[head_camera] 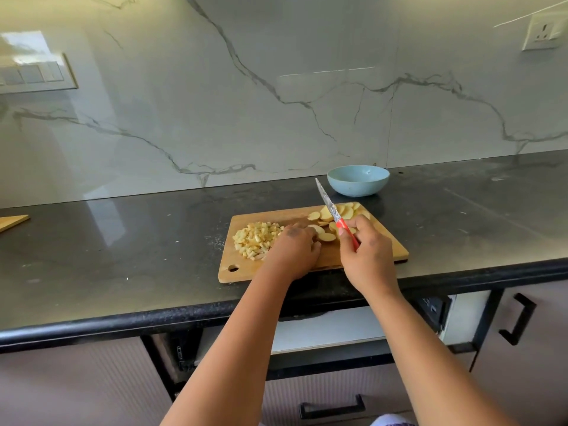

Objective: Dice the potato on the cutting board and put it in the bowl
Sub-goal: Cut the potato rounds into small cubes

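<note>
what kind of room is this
Most likely a home kitchen: a dark stone countertop with cabinet drawers below, a marble-look backsplash, and a wooden cutting board with potato slices.
</note>
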Demonstrator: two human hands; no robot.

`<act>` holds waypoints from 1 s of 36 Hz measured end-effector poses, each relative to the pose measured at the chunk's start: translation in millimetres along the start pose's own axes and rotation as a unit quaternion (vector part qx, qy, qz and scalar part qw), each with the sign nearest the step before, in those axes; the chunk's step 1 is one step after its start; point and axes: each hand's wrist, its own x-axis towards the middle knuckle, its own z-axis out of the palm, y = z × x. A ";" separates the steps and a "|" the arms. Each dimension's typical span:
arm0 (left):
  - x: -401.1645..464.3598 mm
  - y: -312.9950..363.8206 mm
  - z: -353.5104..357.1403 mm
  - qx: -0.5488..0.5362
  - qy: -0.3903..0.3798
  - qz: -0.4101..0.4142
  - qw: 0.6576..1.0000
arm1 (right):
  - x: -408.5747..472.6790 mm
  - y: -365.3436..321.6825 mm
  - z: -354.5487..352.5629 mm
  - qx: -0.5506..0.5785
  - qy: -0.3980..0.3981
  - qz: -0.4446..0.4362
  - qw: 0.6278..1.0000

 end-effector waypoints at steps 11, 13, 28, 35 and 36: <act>-23.2 -11.9 -5.8 -0.063 0.050 0.054 0.995 | -1.4 1.7 2.2 -0.008 0.000 -0.012 1.000; -24.3 -13.1 -4.8 -0.041 0.067 0.047 0.996 | -1.8 1.5 1.8 -0.008 0.000 -0.012 1.000; -39.1 -4.1 3.6 -0.003 0.179 -0.017 0.984 | -1.6 1.2 1.6 -0.016 -0.003 -0.016 1.000; -48.3 -0.3 -5.4 -0.008 0.130 -0.058 0.990 | -2.4 -0.1 1.9 -0.019 -0.011 -0.018 1.000; -47.4 0.8 -6.8 -0.010 0.120 -0.064 0.991 | -2.6 -0.5 1.9 -0.022 -0.011 -0.019 1.000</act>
